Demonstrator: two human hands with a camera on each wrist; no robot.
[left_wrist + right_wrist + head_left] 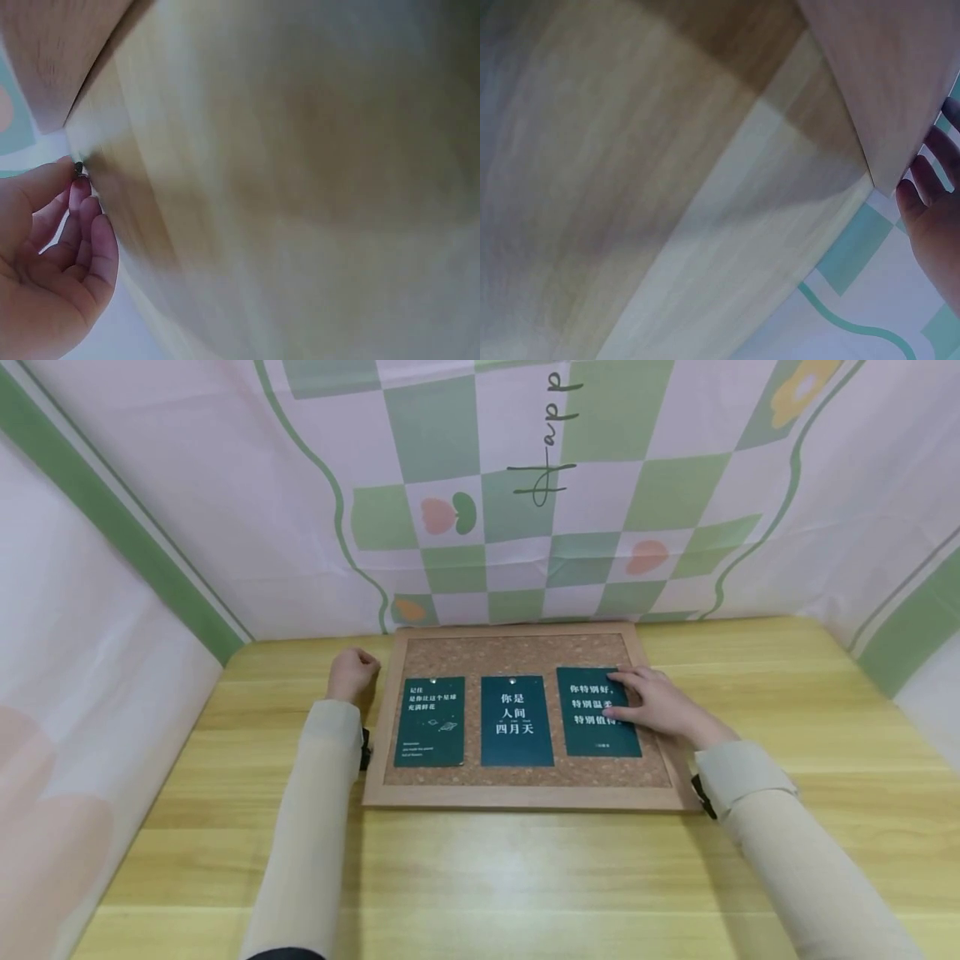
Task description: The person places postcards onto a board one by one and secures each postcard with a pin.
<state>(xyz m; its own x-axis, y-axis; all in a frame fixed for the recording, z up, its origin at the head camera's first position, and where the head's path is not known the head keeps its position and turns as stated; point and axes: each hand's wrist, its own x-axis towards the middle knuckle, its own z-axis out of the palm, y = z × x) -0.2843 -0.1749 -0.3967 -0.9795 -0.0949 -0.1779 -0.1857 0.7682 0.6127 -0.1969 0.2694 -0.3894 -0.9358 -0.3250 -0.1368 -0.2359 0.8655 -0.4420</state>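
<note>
A wood-framed cork board point(517, 779) lies on the table with three dark green cards on its face. The left card point(430, 722) and the middle card point(514, 739) each have a small shiny thumbtack at the top edge. My right hand point(663, 702) rests on the right card point(596, 735), its fingers spread over the upper right side; no tack shows on that card. Left of the frame, my left hand point(352, 674) pinches a tiny dark thumbtack point(78, 169) between thumb and fingertip, close to the table surface.
The yellow wood-grain table point(480, 877) extends around the board. Behind its back edge hangs a green-and-white checked cloth point(517, 568), and white cloth point(75, 610) hangs at the left side. The board's far edge lies close to the back cloth.
</note>
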